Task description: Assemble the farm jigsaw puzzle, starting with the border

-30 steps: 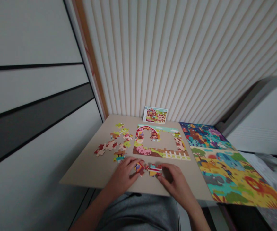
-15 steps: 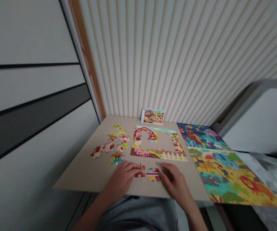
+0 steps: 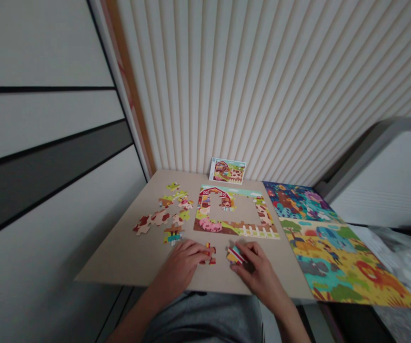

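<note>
My left hand point(image 3: 183, 258) rests low on the table, its fingers close together and curled over a red puzzle piece point(image 3: 212, 260), partly covering it; the thumb is hidden. In my right hand point(image 3: 257, 263), thumb and fingers pinch a puzzle piece point(image 3: 235, 255) with teal, yellow and a red-and-white stripe, turned at a slant. Beyond both hands lies a farm puzzle point(image 3: 258, 232), its border joined around an open middle, with a barn part reaching inward. Loose pieces point(image 3: 160, 217) with cow patches and green bits are spread to the left.
A small picture card point(image 3: 227, 170) of the farm leans against the pleated curtain point(image 3: 226, 85) at the back. On the right lie a dark blue puzzle point(image 3: 298, 202) and a yellow animal puzzle point(image 3: 344, 262), extending past the table edge. White panels point(image 3: 48, 200) flank the left side.
My right hand has closed around the striped piece and turned it from level to a slant, slightly to the right. My left hand stays nearly in place over the red piece.
</note>
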`<action>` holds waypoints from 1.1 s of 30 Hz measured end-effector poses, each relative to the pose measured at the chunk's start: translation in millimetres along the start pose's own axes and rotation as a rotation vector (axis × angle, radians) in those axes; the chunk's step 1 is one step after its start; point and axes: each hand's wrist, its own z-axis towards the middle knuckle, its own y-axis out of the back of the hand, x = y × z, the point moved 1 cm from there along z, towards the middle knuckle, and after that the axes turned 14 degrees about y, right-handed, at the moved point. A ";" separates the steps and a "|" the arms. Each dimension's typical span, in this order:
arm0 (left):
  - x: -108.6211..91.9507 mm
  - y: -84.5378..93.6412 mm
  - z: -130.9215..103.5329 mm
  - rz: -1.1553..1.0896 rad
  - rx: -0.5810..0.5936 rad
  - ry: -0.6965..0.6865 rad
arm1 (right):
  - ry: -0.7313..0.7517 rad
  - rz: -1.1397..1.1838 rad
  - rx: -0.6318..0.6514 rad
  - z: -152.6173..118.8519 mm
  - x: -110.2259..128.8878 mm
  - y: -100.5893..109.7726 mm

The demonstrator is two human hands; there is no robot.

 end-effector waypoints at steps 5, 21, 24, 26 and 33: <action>1.1 -1.2 0.1 -0.010 0.000 -0.010 | -0.102 0.053 -0.188 0.3 -11.2 -0.8; 4.3 -3.6 1.2 -0.014 0.005 -0.013 | -0.326 0.566 -0.429 -0.9 -16.9 3.7; 4.6 -3.8 1.3 -0.013 0.009 -0.015 | -0.306 0.575 -0.425 -0.4 -17.0 4.8; 4.7 -3.6 1.5 -0.007 0.010 -0.015 | -0.282 0.594 -0.423 0.3 -16.3 5.9; 4.6 -3.2 1.3 0.001 0.018 -0.012 | -0.260 0.523 -0.442 0.1 -15.8 8.4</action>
